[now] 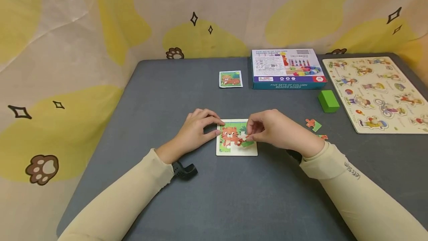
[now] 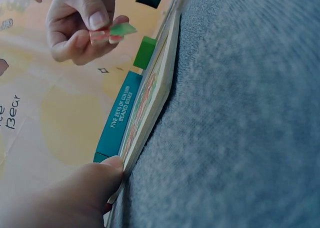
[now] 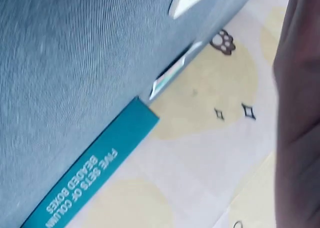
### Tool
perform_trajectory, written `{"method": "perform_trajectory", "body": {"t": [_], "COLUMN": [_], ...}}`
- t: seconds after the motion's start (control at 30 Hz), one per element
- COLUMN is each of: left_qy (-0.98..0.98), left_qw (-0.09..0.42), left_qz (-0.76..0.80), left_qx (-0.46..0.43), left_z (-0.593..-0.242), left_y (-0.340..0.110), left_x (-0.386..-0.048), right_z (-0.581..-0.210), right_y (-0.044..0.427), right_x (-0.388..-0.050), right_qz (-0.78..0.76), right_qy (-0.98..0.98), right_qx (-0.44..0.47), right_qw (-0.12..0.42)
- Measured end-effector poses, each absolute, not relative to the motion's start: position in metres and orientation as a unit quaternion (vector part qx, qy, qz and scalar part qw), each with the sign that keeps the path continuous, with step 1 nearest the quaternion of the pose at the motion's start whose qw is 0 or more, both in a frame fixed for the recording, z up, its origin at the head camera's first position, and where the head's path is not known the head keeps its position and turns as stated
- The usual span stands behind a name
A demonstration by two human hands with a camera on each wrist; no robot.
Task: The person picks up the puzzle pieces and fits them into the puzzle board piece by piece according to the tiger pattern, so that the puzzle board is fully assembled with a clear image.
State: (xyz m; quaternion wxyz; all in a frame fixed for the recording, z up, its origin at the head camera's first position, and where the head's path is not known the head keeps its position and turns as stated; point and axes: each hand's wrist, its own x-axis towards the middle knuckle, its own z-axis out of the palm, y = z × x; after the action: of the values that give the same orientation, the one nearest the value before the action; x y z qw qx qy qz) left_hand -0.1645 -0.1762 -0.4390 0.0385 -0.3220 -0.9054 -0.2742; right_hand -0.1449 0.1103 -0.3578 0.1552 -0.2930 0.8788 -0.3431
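A small square jigsaw puzzle board lies on the grey table, its picture of an orange tiger partly filled in. My left hand rests at the board's left side; thumb and forefinger touch its edge. In the left wrist view the left thumb presses against that edge. Above the board's right side, my right hand pinches a green and orange puzzle piece between thumb and fingers. Two loose pieces lie to the right: one orange and green puzzle piece, and another partly hidden by the right wrist.
A small tiger picture card lies behind the board. Farther right are a teal-sided bead box, a green block and a large wooden picture puzzle. A patterned cloth hangs along the table's back and left.
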Motion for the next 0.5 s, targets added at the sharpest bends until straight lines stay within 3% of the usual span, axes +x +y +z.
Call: {"method": "perform_trajectory", "body": {"t": [0.5], "left_qy": [-0.904], "left_qw": [0.044], "left_qz": [-0.276], "left_qx": [-0.323], "left_z": [-0.439], "left_y": [-0.176], "left_x": [-0.166], "right_z": [-0.382], "right_y": [0.082], "right_x": [-0.134], "right_qz": [-0.307], "right_qy": [0.900], "right_qx": [-0.277], "right_qw": [0.138]}}
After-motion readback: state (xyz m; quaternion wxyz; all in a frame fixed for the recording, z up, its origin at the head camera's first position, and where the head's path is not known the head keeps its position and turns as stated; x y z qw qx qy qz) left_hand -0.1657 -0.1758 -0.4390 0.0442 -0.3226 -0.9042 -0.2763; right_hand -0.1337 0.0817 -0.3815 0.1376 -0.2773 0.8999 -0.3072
